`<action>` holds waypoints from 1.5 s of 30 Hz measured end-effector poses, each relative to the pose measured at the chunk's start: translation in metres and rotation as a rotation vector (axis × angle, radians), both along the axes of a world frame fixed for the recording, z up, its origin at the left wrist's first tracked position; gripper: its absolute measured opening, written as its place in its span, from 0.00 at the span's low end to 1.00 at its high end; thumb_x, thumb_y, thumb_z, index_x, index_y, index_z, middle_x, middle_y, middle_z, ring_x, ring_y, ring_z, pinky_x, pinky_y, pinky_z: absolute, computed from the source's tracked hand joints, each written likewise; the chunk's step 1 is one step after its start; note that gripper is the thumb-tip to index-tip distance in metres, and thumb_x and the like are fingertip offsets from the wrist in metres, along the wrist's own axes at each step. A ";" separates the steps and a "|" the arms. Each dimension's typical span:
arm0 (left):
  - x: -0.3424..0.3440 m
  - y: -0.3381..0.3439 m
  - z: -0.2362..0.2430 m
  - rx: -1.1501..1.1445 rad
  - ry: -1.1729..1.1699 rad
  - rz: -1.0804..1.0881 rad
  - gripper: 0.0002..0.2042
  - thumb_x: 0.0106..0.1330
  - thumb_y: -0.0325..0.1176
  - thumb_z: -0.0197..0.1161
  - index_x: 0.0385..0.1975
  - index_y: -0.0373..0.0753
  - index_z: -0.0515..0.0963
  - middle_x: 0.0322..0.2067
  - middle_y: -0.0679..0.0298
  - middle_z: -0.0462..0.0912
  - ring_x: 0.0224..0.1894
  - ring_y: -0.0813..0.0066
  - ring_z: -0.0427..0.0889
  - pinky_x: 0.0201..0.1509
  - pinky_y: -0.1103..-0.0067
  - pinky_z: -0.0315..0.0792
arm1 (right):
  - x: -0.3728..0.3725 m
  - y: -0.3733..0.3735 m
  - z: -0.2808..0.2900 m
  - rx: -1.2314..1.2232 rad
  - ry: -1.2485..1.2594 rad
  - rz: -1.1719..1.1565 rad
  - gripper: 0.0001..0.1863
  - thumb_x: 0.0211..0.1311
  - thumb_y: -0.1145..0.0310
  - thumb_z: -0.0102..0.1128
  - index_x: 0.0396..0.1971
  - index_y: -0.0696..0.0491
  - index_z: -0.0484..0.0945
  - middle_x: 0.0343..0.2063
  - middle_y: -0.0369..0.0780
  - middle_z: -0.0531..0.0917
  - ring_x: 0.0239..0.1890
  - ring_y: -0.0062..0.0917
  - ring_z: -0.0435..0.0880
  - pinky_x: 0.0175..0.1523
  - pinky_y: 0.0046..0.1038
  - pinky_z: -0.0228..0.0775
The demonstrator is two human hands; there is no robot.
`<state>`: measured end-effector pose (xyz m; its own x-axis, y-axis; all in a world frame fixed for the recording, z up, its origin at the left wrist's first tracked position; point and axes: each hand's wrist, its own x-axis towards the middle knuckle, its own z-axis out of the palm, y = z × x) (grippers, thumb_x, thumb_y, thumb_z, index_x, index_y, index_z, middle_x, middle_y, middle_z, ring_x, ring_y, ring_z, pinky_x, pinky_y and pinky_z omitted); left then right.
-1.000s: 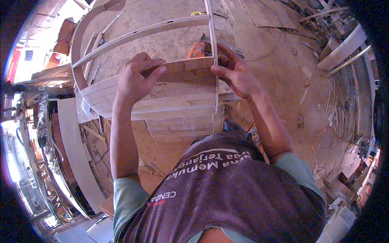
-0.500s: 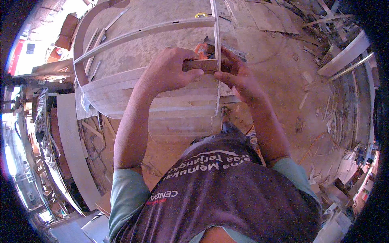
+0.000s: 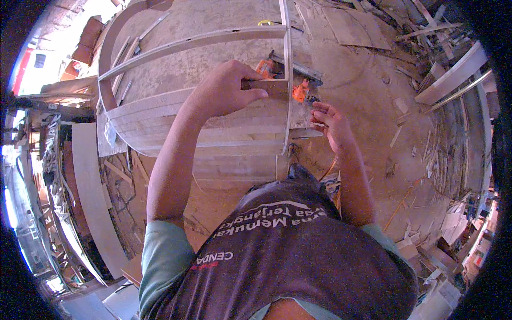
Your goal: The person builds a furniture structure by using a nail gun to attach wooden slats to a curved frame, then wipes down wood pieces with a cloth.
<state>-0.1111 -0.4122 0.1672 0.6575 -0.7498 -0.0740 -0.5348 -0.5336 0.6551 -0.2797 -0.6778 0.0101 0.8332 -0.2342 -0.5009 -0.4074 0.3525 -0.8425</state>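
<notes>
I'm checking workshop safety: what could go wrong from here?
Only the left hand grips the wooden rail; if its joint is not firm, the rail might shift.

The right hand, off the frame, has its fingers close to an orange tool; a careless touch might knock it.

Loose wood scraps lie on the floor to the right, where a foot could catch.

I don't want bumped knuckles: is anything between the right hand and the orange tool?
Nothing visible stands between the right hand and the near end of the orange tool. A pale wooden strip crosses in front of it farther left.
</notes>
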 end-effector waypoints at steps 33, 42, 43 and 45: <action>0.003 0.001 -0.007 -0.025 -0.045 -0.063 0.12 0.60 0.37 0.71 0.40 0.37 0.87 0.32 0.53 0.85 0.36 0.55 0.84 0.43 0.66 0.77 | 0.056 0.057 0.091 -0.305 -0.331 0.069 0.19 0.57 0.72 0.74 0.47 0.56 0.79 0.41 0.41 0.86 0.46 0.25 0.84 0.52 0.30 0.78; 0.002 0.000 -0.008 -0.007 -0.041 -0.061 0.12 0.60 0.38 0.71 0.41 0.40 0.87 0.30 0.54 0.84 0.35 0.55 0.84 0.42 0.65 0.76 | 0.056 0.053 0.086 -0.241 -0.331 0.073 0.19 0.56 0.72 0.75 0.47 0.56 0.79 0.41 0.40 0.86 0.45 0.26 0.85 0.52 0.30 0.78; 0.002 0.000 -0.008 -0.015 -0.023 -0.049 0.12 0.60 0.38 0.72 0.41 0.40 0.87 0.30 0.54 0.84 0.35 0.55 0.83 0.42 0.65 0.76 | 0.056 0.053 0.087 -0.274 -0.320 0.074 0.19 0.56 0.72 0.75 0.46 0.56 0.80 0.41 0.40 0.86 0.45 0.26 0.85 0.53 0.30 0.78; -0.001 -0.001 -0.003 -0.020 -0.052 -0.053 0.13 0.60 0.39 0.72 0.41 0.40 0.87 0.30 0.54 0.84 0.35 0.55 0.83 0.42 0.66 0.76 | 0.055 0.053 0.088 -0.250 -0.345 0.060 0.19 0.55 0.69 0.77 0.45 0.56 0.81 0.40 0.40 0.88 0.44 0.25 0.86 0.54 0.29 0.78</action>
